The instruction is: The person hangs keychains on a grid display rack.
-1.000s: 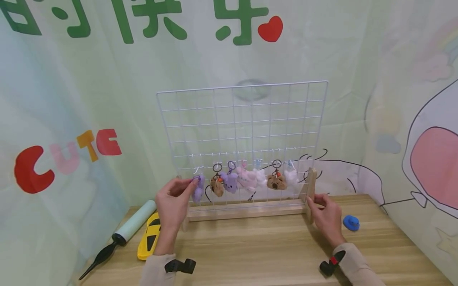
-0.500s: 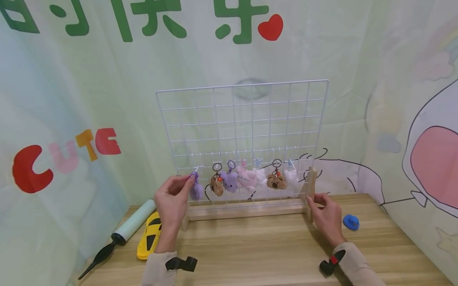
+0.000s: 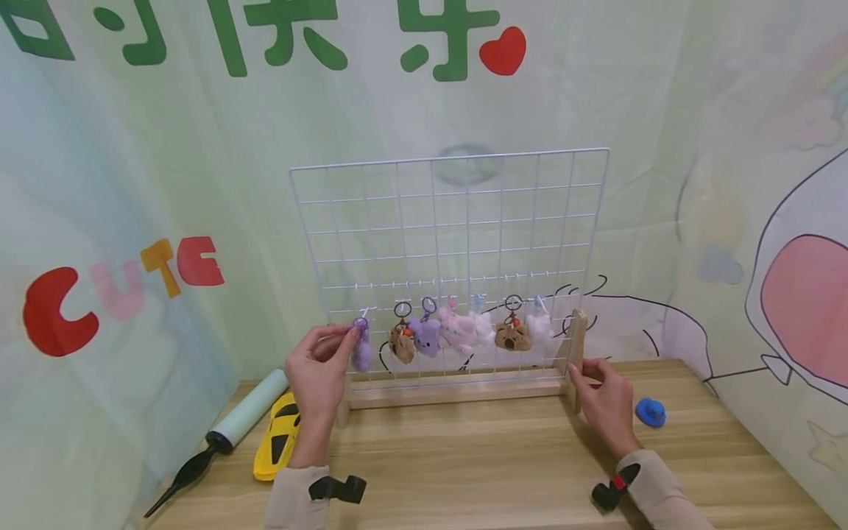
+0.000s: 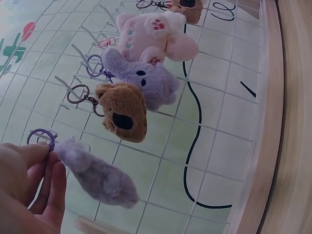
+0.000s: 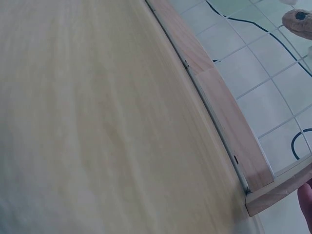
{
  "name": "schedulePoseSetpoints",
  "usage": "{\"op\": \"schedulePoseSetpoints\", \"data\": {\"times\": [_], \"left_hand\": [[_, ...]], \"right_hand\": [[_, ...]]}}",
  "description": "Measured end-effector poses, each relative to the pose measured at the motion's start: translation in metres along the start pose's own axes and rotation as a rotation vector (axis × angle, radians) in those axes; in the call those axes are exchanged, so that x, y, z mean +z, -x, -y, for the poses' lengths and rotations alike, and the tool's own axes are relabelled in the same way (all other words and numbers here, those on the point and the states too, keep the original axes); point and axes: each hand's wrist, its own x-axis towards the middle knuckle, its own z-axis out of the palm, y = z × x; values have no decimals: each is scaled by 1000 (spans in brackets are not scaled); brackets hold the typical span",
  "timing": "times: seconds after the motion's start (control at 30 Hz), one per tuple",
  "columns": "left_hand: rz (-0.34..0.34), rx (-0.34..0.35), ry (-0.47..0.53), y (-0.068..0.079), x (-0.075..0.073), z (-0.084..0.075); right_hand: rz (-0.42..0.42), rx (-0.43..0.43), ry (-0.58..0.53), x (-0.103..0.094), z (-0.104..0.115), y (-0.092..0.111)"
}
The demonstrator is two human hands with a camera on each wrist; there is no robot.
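Note:
My left hand [image 3: 319, 370] pinches the purple ring [image 4: 41, 138] of a small lilac plush keychain [image 4: 100, 178] between thumb and fingers. That ring overlaps the leftmost white hook of a wire grid rack [image 3: 450, 213], and the plush dangles below. To its right on the hooks hang a brown plush keychain [image 4: 122, 112], a purple one [image 4: 144, 83], a pink one [image 3: 457, 330], another brown one [image 3: 513, 337] and white ones. My right hand [image 3: 606, 401] grips the rack's right wooden upright [image 3: 577, 353]; in the right wrist view only part of a finger shows.
The rack's wooden base bar [image 3: 457, 394] stands on a wood-grain table [image 3: 464, 464]. A yellow toy car [image 3: 277, 439] and a pale green hand pump [image 3: 248, 412] with a black nozzle lie left. A small blue toy [image 3: 651, 412] sits right. A printed cloth hangs behind.
My left hand has shifted slightly left, and the lilac plush has moved left with it and turned; its ring now shows above the fingertips. My right hand stays at the upright.

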Motion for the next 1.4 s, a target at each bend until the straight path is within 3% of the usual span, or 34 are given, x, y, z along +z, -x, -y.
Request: {"op": "schedulePoseSetpoints", "data": {"times": [0.2, 0.4, 0.6, 0.77, 0.97, 1.13, 1.2, 1.3, 1.4], "left_hand": [[56, -43, -32, 6, 8, -2], [114, -24, -57, 7, 9, 0], [93, 7, -184, 9, -4, 9], [121, 68, -330, 13, -21, 24], [177, 199, -593, 18, -48, 46], [152, 395, -803, 18, -72, 63], [137, 438, -882, 18, -79, 69], [135, 412, -970, 18, -86, 76], [175, 333, -1030, 17, -90, 78]], "right_hand": [[-7, -3, 16, -4, -2, 2], [-21, -16, -5, -3, -4, 4], [4, -16, 13, 0, -1, 2], [103, -38, 35, -5, 7, 0], [190, -190, 162, -37, 32, -7], [236, -208, 379, -76, 39, -18], [239, -205, 459, -89, 36, -21], [243, -210, 551, -104, 29, -25], [264, -210, 594, -112, 23, -27]]}}
